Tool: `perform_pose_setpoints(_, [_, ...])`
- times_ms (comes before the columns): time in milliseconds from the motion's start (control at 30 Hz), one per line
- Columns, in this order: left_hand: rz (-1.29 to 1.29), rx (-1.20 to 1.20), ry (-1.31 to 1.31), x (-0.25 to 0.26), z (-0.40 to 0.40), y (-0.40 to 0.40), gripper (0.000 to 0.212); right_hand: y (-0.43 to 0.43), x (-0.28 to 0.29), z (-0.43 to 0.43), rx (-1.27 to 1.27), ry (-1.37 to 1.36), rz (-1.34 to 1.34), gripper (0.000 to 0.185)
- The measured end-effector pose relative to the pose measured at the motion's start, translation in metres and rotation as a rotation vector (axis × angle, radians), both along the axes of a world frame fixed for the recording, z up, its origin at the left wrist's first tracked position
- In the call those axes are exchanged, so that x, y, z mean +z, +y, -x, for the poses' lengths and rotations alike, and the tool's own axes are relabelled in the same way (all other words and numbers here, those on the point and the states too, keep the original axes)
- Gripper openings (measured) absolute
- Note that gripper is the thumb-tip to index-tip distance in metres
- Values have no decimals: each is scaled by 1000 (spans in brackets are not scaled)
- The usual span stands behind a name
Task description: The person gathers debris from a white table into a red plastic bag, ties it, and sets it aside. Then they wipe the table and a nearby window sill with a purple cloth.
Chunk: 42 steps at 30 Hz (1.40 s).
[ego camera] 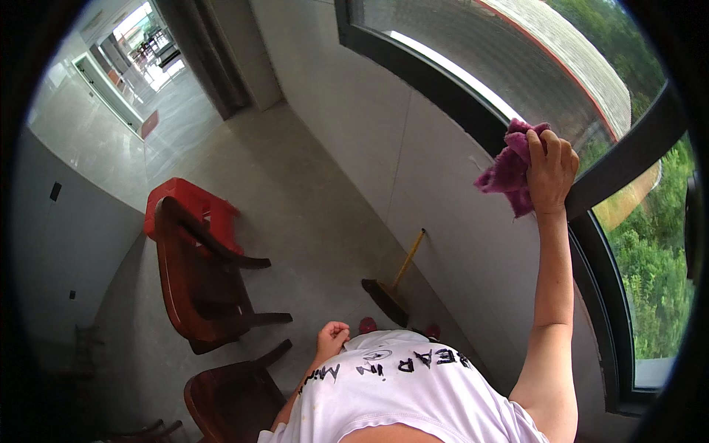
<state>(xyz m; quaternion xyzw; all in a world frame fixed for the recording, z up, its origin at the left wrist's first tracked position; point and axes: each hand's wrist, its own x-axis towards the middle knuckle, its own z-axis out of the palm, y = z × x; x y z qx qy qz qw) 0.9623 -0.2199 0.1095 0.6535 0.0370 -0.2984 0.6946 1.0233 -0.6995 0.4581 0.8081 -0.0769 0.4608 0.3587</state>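
Note:
A crumpled purple cloth [512,166] is gripped in my right hand [551,171], at the end of a raised arm. Part of the cloth lies against the dark lower frame [432,88] of the window, and a loose end hangs over the pale wall below. The hand is close to the corner where the dark upright bar [626,160] meets that frame. Down by my waist, my left hand [332,339] has its fingers curled in beside the white shirt [388,387]. Nothing shows in it.
A broom [390,299] with a yellow handle leans at the wall [354,111] near my feet. To the left are a dark wooden chair [194,293], another wooden chair [232,398] and a red plastic stool [188,207]. A corridor [166,122] runs off at upper left.

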Motion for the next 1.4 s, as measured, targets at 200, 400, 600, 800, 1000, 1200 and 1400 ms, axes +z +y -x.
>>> perform_pose_setpoints(200, [-44, 50, 7, 13, -32, 26, 10, 3, -16, -40, 11, -8, -46, 22])
perform_pose_setpoints(400, [-49, 187, 11, 5, -39, 44, 11, 4, -20, -103, 48, -18, -46, 18])
perform_pose_setpoints(600, [-58, 315, -26, -7, -61, 62, 11, 17, -18, -201, 126, 15, -40, 10])
perform_pose_setpoints(800, [-107, 431, 35, -15, -113, 71, 12, 32, -16, -324, 115, 31, -34, 9])
perform_pose_setpoints(1000, [-203, 317, 50, -19, -221, 61, 17, 51, -16, -438, 193, 40, 1, 12])
perform_pose_setpoints(1200, [-154, 225, 75, 2, -395, 39, 19, 100, -117, -539, 677, 422, -582, 3])
perform_pose_setpoints(1400, [-77, 462, -68, 72, -548, 13, 41, 273, -219, -591, 1059, 1174, -924, 28])
